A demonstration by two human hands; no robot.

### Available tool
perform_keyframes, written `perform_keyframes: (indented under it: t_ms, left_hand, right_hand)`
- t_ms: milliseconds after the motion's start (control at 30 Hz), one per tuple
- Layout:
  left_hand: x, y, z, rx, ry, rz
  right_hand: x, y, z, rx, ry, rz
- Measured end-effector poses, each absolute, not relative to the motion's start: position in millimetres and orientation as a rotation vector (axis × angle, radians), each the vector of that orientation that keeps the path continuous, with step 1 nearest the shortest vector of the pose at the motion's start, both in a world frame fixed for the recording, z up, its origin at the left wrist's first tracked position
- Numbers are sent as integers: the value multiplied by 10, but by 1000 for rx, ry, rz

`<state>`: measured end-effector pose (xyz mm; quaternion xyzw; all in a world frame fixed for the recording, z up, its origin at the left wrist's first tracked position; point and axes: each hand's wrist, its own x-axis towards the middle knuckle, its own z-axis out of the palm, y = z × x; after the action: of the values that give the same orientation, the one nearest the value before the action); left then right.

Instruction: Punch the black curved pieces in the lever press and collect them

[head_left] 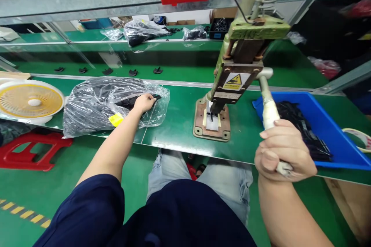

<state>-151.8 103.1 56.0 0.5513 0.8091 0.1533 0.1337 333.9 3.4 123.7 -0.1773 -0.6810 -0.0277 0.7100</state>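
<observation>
A black piece [158, 98] is pinched by the left hand [144, 103] at the right-hand end of a clear plastic bag [87, 102]; the fingers appear closed on it, though whether it is free of the other pieces cannot be told. Its long axis runs roughly left to right, and its tip is pointed toward the side of the press [228, 75]. The press stands to the right of the left hand, between the two hands and well apart from the bag. A small dark part [211, 117] is seen under the press's ram, on the base. The lever [269, 108] is clasped by the right hand [285, 152], with the fingers wrapped around its lower end; the lever is slanted down toward the body. The hands are held well apart, and the bag is nearer to the left one.

The bag is laid lengthwise along the table [174, 135], filled with dark pieces and marked with a yellow label [116, 119]. Black parts [301, 123] are heaped in a blue bin [337, 131] beyond the right hand. Small dark items [221, 24] are kept in a black box [216, 35] at the back.
</observation>
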Motion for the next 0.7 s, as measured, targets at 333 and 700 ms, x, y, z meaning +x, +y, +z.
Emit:
perform_keyframes:
  t_ms: [333, 700]
  left_hand:
    - [-291, 530, 647, 1387, 1377, 1062]
    - [630, 921, 559, 1188, 1276, 890]
  right_hand:
    - [3309, -59, 1271, -460, -1534, -26]
    - [3307, -81, 1303, -452, -1570, -15]
